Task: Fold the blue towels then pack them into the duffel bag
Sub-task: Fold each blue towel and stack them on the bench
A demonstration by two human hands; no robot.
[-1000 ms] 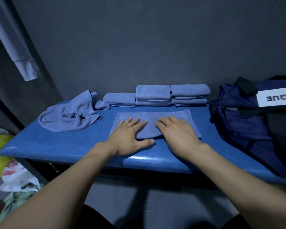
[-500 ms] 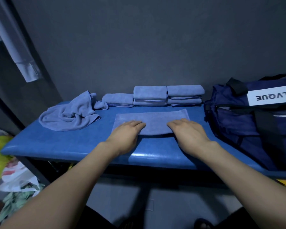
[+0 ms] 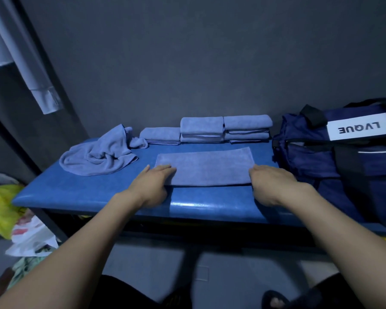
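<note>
Terry cloth, soft and limp, is what I am working with: the half-folded towel (image 3: 204,167) lies flat as a long strip near the front edge of the bench (image 3: 94,192), about midway along it. My left hand (image 3: 151,186) rests at its near left corner, fingers straight and lying over the cloth; my right hand (image 3: 271,182) sits at its near right corner. Whether those right fingers are pinching the edge or only lying against it I cannot tell, since the back of the hand covers them. I judge the towel light, with no stiffness of its own, so it will sag and slide unless I take it by the two corners of one short end and carry that end across. The vinyl top looks slick, so the cloth may creep.

Along the back edge sit the folded towels (image 3: 224,129), in low stacks touching each other. A crumpled towel (image 3: 98,156) lies at the back left corner. The duffel bag (image 3: 334,161) stands at the right end, cut off by the frame; its opening shows only as a dark slit, and I cannot see inside.
</note>
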